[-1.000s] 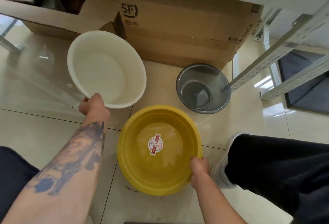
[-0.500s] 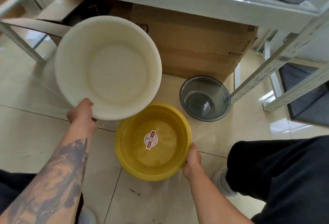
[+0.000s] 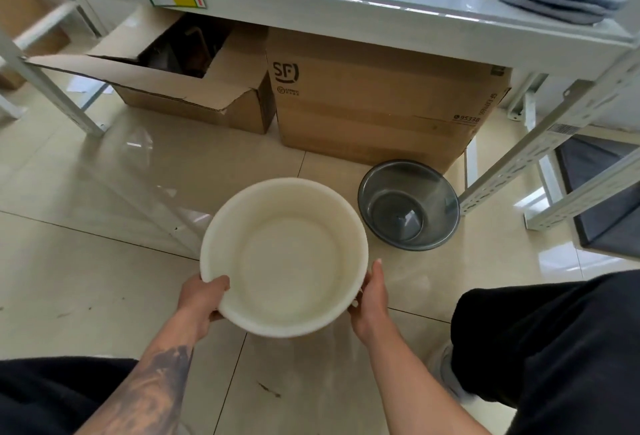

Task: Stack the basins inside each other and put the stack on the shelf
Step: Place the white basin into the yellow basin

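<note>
Two hands: both closed on the white basin (image 3: 284, 258) rim.
Left hand (image 3: 202, 299): near-left rim.
Right hand (image 3: 370, 299): near-right rim.
Grey basin (image 3: 408, 206): on floor, just beside.

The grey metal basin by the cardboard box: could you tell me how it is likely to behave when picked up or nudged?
The grey metal basin looks thin and glossy, so it is probably light, stiff and a little slippery. It stands upright on smooth floor tile, so a nudge would likely slide it rather than tip it. Its flared rim should offer a fair grip.
</note>
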